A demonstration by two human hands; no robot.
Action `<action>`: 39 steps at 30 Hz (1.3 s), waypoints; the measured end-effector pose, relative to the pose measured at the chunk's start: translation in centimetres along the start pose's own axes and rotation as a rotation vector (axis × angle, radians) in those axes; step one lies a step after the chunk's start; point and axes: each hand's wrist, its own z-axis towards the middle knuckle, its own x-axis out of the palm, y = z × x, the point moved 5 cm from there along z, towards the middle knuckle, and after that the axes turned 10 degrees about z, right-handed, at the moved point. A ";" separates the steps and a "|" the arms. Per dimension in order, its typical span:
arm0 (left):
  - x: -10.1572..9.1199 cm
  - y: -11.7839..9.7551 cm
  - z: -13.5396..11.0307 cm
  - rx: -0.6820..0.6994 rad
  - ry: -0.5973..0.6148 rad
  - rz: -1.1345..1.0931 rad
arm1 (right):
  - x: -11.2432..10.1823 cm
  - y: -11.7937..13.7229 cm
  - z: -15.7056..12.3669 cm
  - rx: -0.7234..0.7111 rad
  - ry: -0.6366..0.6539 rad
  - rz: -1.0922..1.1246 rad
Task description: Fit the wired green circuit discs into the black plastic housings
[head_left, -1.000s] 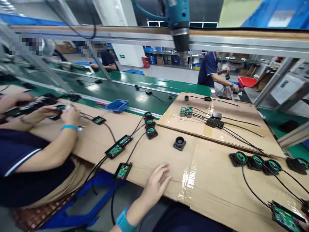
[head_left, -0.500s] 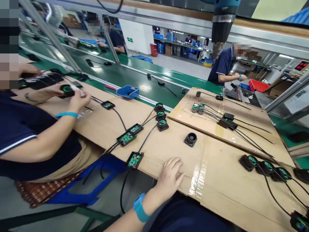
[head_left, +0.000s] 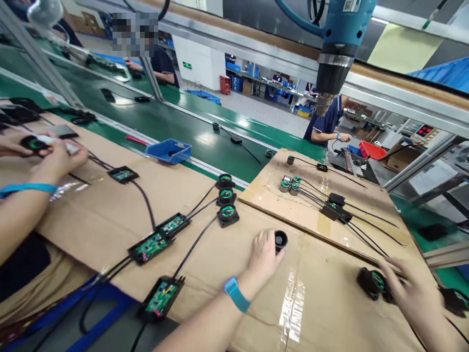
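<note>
Your left hand (head_left: 264, 252) has reached forward since half a second ago and now meets the black round housing with a central hole (head_left: 281, 238); your right hand (head_left: 417, 296) has come into view at the lower right. Your left fingers curl round the housing's left side with the thumb at its near edge, gripping it where it sits on the brown cardboard sheet (head_left: 208, 259). That forearm slants up from the bottom edge, wearing a blue wristband (head_left: 237, 294). Your right hand, blurred, stretches over the black round modules with green circuit boards (head_left: 376, 282), covering part of their row; you cannot tell whether it holds one.

Clear glossy tape (head_left: 292, 313) crosses the cardboard. Left of your hand stand three similar black modules (head_left: 227, 211), cabled to open black boxes with green circuit boards (head_left: 161, 297). Further left, a co-worker's hands (head_left: 62, 154) hold something white, hard to make out; the picture's edge cuts that person off.

Beyond lie a small blue plastic tray (head_left: 161, 155) and a shiny green belt (head_left: 205, 139). A teal power drill (head_left: 336, 49) hangs overhead, partly hiding a person in navy (head_left: 324, 132) near a red bin (head_left: 372, 150).
</note>
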 end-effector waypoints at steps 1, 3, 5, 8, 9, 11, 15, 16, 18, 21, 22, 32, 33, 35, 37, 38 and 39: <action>0.0 0.1 -0.1 -0.010 0.007 -0.013 | 2.6 2.4 3.1 -0.077 0.002 0.057; -0.2 0.3 -0.2 -0.043 0.035 -0.052 | 8.2 8.0 9.9 -0.247 0.067 0.136; -0.3 0.4 -0.1 -0.094 0.065 -0.103 | 13.2 13.0 16.3 -0.322 0.097 0.090; -0.1 0.6 0.4 -0.140 0.089 -0.155 | 19.1 17.8 23.0 -0.290 0.147 -0.068; 0.1 0.7 0.7 -0.146 0.091 -0.158 | 20.6 18.6 24.4 -0.269 0.174 -0.106; 0.5 1.0 1.0 -0.148 0.099 -0.147 | 22.6 19.3 26.1 -0.231 0.209 -0.143; 0.5 1.2 1.0 -0.118 0.105 -0.145 | 22.1 19.1 26.0 -0.146 0.178 -0.061; 0.3 1.2 0.9 -0.099 0.098 -0.163 | 21.3 18.9 25.5 -0.128 0.160 0.000; -0.1 1.3 0.8 -0.064 0.062 -0.227 | 18.8 18.1 24.3 -0.097 0.087 0.179; -0.6 1.8 0.8 -0.037 -0.010 -0.324 | 13.0 16.3 20.2 -0.063 -0.071 0.512; -0.8 1.9 0.6 -0.035 -0.028 -0.341 | 10.8 15.8 18.1 -0.054 -0.113 0.609; -1.9 -2.5 -5.3 0.204 -0.093 -0.390 | 7.6 18.0 -2.4 -0.165 0.211 0.636; -1.6 -2.7 -5.8 0.215 -0.090 -0.382 | 8.7 18.1 -2.9 -0.148 0.239 0.607; -1.1 -2.6 -6.5 0.225 -0.096 -0.356 | 10.4 18.1 -3.4 -0.102 0.264 0.542; -0.7 -2.5 -6.6 0.240 -0.105 -0.335 | 11.1 18.0 -3.6 -0.059 0.249 0.483; -0.6 -2.4 -6.6 0.244 -0.108 -0.329 | 11.2 18.0 -3.7 -0.040 0.240 0.459; -0.5 -2.3 -6.5 0.244 -0.113 -0.324 | 11.3 18.0 -3.9 -0.021 0.236 0.437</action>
